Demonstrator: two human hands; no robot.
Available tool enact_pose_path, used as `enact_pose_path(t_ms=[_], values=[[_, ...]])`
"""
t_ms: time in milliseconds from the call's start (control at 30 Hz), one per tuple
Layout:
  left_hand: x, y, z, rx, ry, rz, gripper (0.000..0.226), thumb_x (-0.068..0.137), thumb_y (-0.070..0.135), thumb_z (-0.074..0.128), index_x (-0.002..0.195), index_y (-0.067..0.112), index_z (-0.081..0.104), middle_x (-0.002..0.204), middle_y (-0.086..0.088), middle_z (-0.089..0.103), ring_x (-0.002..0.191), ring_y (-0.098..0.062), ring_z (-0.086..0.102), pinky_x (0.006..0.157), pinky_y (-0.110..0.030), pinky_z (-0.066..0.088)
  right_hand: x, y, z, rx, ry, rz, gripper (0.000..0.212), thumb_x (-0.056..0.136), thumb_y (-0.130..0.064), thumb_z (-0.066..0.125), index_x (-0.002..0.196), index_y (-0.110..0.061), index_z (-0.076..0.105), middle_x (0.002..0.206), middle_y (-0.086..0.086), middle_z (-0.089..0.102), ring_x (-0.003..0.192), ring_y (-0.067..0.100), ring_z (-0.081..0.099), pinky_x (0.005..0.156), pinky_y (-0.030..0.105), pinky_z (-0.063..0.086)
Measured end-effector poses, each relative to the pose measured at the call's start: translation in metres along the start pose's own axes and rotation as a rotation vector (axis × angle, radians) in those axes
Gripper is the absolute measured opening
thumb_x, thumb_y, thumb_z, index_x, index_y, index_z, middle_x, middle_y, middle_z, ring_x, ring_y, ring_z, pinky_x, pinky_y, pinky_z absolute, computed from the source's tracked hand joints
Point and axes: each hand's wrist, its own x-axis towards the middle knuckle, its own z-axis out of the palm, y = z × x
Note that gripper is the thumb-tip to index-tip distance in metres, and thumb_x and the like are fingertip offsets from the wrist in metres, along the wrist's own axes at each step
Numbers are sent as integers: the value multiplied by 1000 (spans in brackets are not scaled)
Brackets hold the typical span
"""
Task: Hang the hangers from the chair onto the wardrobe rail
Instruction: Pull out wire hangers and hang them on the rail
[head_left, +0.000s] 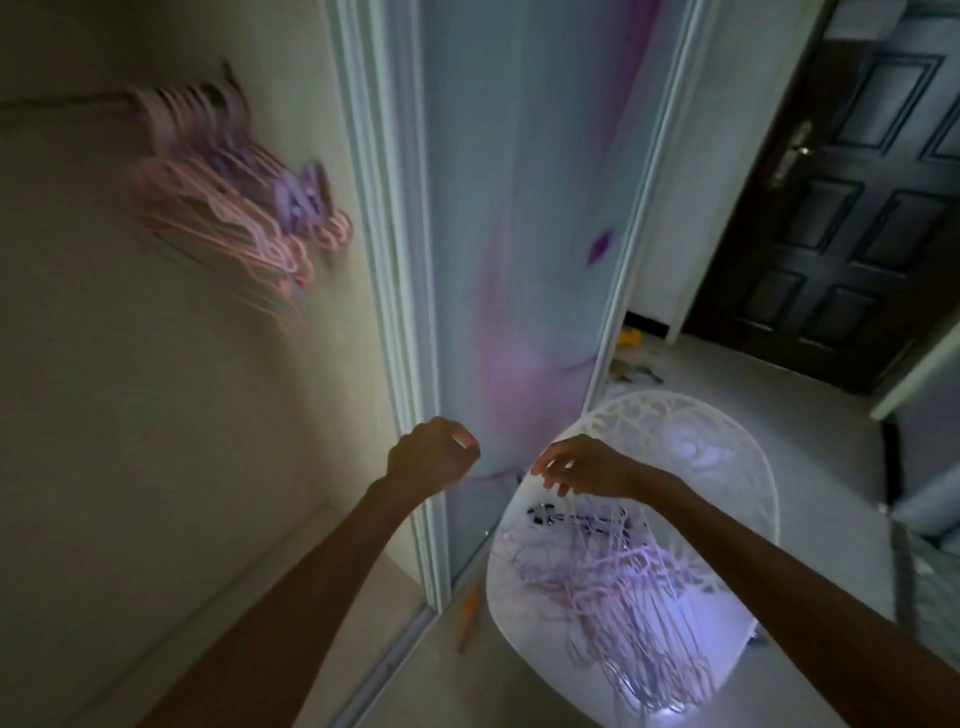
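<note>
Landmark = white chair (727, 447), round seat w/ lacy cut-out back, lower right of view. On its seat: a tangled pile of hangers (618, 587), thin wire-like frames, pale lilac & pink, hooks and shoulders crossed every way, a few darker bits near the pile's far edge. Bright light on the seat washes out parts of the pile.

Right hand (582, 467) hovers just above the far edge of the pile, fingers loosely bent & spread, tips pointing down, nothing held as far as visible. Left hand (431, 454) is left of the chair, in front of the wardrobe door frame (395, 312), fingers curled into a loose fist; no hanger seen in it.

Up & far left of the chair: hung hangers (234, 208), a bunch of pink & purple ones packed close on the rail (62, 101), blurred, so no count possible.

Behind the chair, to the right: dark panelled door (852, 208).
</note>
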Motion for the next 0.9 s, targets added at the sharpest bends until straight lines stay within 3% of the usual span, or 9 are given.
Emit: enact_pose_path(t_ms=[100, 167, 267, 367, 533, 633, 733, 833, 900], values=[[33, -4, 71, -79, -151, -34, 34, 57, 43, 52, 80, 23, 68, 95, -8, 73, 91, -26, 69, 88, -40, 54, -1, 75, 3, 103, 12, 182, 19, 88, 9, 52, 104, 13, 62, 68, 4, 69, 60, 14, 64, 61, 24, 53], [54, -10, 116, -110, -207, -84, 29, 55, 40, 53, 75, 24, 67, 94, -10, 74, 90, -26, 70, 89, -41, 54, 1, 113, 8, 140, -14, 289, 22, 92, 5, 47, 109, 12, 60, 62, -7, 66, 54, 6, 61, 50, 13, 48], [86, -19, 185, -152, -244, -190, 39, 63, 36, 58, 91, 15, 74, 107, -13, 70, 101, -30, 66, 94, -40, 51, 10, 181, 14, 119, -72, 411, 21, 95, -9, 47, 106, -5, 64, 74, -4, 60, 59, 4, 55, 47, 6, 44], [111, -31, 234, -162, -258, -295, 34, 83, 23, 54, 112, 9, 67, 119, -11, 64, 114, -26, 60, 96, -30, 47, 17, 241, 24, 208, -119, 510, 24, 94, 6, 43, 81, -5, 60, 57, -7, 62, 48, 2, 56, 43, 10, 42], [146, -81, 308, -98, -197, -419, 36, 90, 11, 54, 124, 2, 55, 131, -16, 55, 121, -27, 53, 99, -29, 40, 46, 327, 50, 83, -201, 625, 24, 92, -16, 48, 74, -30, 51, 80, -5, 55, 81, 14, 52, 74, 22, 44], [160, -116, 345, -105, -136, -538, 47, 84, 8, 61, 129, -2, 49, 132, -25, 51, 122, -34, 51, 102, -36, 40, 58, 364, 75, -14, -292, 653, 11, 95, -26, 47, 103, -23, 54, 107, 6, 56, 98, 19, 53, 90, 27, 42], [166, -144, 368, -78, -123, -642, 60, 84, 11, 62, 138, -1, 38, 141, -25, 41, 130, -37, 41, 108, -40, 34, 66, 386, 103, -112, -228, 644, 54, 92, -34, 52, 138, -13, 33, 138, 15, 41, 126, 30, 44, 100, 36, 38], [169, -165, 390, -135, -116, -642, 64, 85, 17, 64, 140, 2, 36, 141, -22, 43, 130, -36, 42, 108, -43, 34, 75, 403, 141, 62, -175, 761, 83, 80, -39, 69, 141, -12, 20, 135, 16, 40, 125, 32, 46, 99, 40, 41], [168, -168, 395, -263, -96, -624, 62, 85, 25, 64, 139, 8, 39, 136, -16, 50, 126, -32, 48, 107, -42, 36, 72, 408, 158, 67, -100, 770, 80, 81, -39, 67, 140, -12, 19, 121, 13, 56, 112, 32, 57, 90, 39, 46]])
